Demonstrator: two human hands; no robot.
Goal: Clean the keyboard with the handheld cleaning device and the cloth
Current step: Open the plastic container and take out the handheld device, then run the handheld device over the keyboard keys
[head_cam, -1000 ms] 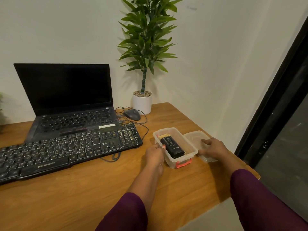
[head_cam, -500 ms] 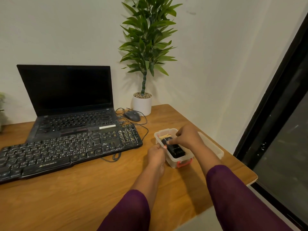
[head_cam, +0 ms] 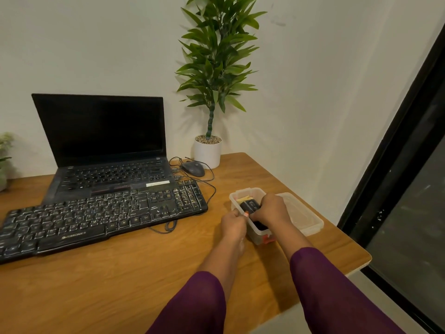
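Note:
A black dusty keyboard point(head_cam: 96, 218) lies on the wooden desk, left of a small clear plastic box point(head_cam: 258, 237) with an orange clasp. Inside the box lies the black handheld cleaning device point(head_cam: 250, 205), with something yellow point(head_cam: 244, 197) behind it, perhaps the cloth. My right hand point(head_cam: 271, 209) reaches into the box and closes around the device. My left hand point(head_cam: 233, 224) grips the box's near left rim. Much of the device is hidden under my right hand.
The box's clear lid point(head_cam: 301, 215) lies on the desk right of the box, near the desk's right edge. An open black laptop point(head_cam: 106, 145) stands behind the keyboard. A mouse point(head_cam: 193, 168) with its cable and a potted plant point(head_cam: 208, 150) sit at the back.
My right hand let go of the lid, left it on the desk, moved left into the box and closed on the device. My left hand stayed on the box's rim.

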